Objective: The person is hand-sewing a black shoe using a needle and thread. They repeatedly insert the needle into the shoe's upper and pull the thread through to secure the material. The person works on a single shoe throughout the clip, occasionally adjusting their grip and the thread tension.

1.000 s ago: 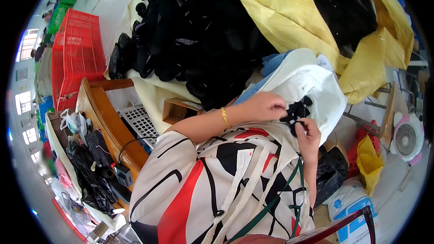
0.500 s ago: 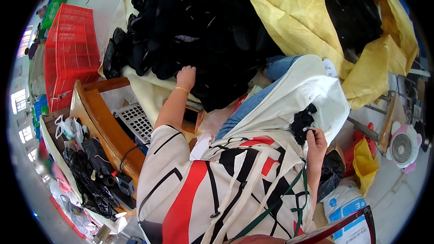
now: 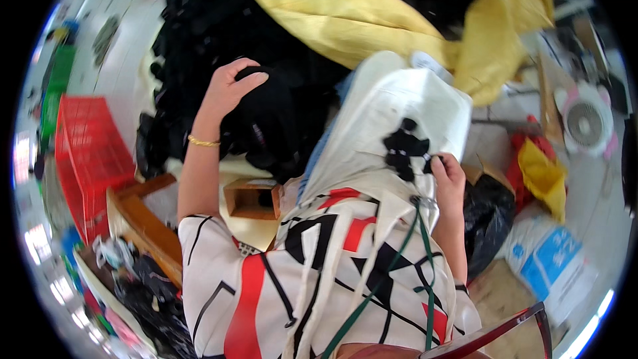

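Left hand [image 3: 231, 86], 10 o'clock: gripping soft black fabric piece [image 3: 271, 103]. Right hand [image 3: 450, 174], 3 o'clock: pinching lumpy black fabric bundle [image 3: 404, 147] over smooth white apron [image 3: 379, 106].

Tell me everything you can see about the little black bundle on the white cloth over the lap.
The black bundle is small, dark and matte, and looks like soft fabric. Its outline is uneven, with stubby lobes, a rounded one at the top, and a few tiny pale flecks. It lies loosely bunched on the white cloth. The fingertips of the right hand are at its right side, seemingly pinching a black bit; whether that belongs to the bundle is unclear.
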Demonstrator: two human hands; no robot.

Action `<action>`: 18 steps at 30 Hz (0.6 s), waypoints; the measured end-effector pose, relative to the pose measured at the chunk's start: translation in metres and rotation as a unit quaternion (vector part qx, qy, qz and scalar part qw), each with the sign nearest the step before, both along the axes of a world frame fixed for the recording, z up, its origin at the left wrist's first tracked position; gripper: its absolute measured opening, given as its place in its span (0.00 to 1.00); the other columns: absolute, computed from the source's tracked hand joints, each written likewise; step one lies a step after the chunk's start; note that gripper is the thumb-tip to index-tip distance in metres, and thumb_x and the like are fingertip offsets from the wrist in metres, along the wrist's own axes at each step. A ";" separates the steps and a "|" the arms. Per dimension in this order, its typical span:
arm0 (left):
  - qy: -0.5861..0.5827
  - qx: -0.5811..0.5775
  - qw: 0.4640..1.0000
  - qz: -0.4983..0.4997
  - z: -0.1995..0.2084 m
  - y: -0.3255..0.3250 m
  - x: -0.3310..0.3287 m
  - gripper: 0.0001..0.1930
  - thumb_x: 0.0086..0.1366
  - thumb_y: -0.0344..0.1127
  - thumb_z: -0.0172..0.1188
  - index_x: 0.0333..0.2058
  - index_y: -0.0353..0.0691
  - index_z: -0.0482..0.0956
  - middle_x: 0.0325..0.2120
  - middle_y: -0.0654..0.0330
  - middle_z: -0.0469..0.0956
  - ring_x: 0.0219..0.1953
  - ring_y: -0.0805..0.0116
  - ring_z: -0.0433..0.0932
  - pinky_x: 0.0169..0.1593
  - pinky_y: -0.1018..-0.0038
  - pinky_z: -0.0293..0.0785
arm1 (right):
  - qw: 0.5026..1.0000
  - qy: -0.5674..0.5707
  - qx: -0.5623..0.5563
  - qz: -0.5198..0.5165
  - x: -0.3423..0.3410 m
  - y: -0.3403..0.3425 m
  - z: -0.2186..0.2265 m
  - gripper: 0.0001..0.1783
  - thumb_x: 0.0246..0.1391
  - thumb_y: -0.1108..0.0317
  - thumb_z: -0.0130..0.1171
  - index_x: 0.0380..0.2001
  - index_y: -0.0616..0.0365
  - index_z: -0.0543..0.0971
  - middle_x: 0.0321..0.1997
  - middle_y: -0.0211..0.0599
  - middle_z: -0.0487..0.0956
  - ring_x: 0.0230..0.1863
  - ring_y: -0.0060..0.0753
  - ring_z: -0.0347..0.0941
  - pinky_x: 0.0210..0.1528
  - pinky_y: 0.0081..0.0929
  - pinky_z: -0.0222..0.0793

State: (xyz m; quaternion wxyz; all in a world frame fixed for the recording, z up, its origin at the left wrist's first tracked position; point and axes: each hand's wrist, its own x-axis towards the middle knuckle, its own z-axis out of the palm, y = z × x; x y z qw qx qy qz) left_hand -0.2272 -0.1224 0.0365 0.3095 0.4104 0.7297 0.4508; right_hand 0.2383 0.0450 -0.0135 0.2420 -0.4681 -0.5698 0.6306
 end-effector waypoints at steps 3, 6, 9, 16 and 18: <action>0.085 -0.011 0.985 -0.148 0.035 0.062 0.052 0.08 0.60 0.30 0.67 0.36 0.34 0.81 0.29 0.67 0.80 0.33 0.80 0.76 0.39 0.77 0.74 | 0.997 0.071 -0.018 -0.038 0.023 0.008 -0.005 0.08 0.65 0.69 0.59 0.42 0.62 0.79 0.35 0.22 0.78 0.35 0.13 0.70 0.42 0.15 0.66; 0.087 -0.035 0.942 -0.323 0.031 0.124 0.125 0.11 0.57 0.36 0.70 0.34 0.36 0.82 0.27 0.59 0.82 0.30 0.71 0.80 0.37 0.75 0.74 | 0.989 0.105 -0.022 -0.102 0.051 0.012 -0.007 0.08 0.65 0.67 0.59 0.40 0.60 0.79 0.33 0.24 0.80 0.34 0.14 0.72 0.39 0.14 0.66; 0.152 -0.039 0.893 -0.421 -0.005 0.162 0.180 0.16 0.59 0.45 0.69 0.35 0.38 0.81 0.29 0.53 0.81 0.32 0.56 0.81 0.38 0.69 0.75 | 0.974 0.142 -0.053 -0.167 0.071 0.011 -0.011 0.07 0.66 0.67 0.57 0.40 0.60 0.79 0.34 0.27 0.81 0.31 0.19 0.76 0.40 0.20 0.73; 0.292 0.133 0.917 -0.236 -0.031 0.169 0.221 0.12 0.61 0.43 0.66 0.31 0.39 0.80 0.28 0.57 0.80 0.34 0.53 0.78 0.38 0.64 0.75 | 0.961 0.161 -0.076 -0.210 0.085 0.010 -0.025 0.09 0.67 0.66 0.56 0.40 0.60 0.79 0.33 0.27 0.80 0.33 0.18 0.75 0.42 0.22 0.74; 0.276 0.066 0.935 -0.210 -0.017 0.152 0.222 0.11 0.61 0.40 0.67 0.29 0.37 0.80 0.26 0.57 0.79 0.31 0.56 0.78 0.36 0.67 0.75 | 0.966 0.131 -0.077 -0.210 0.078 0.012 -0.023 0.09 0.67 0.65 0.56 0.40 0.60 0.79 0.33 0.27 0.80 0.33 0.17 0.75 0.42 0.22 0.74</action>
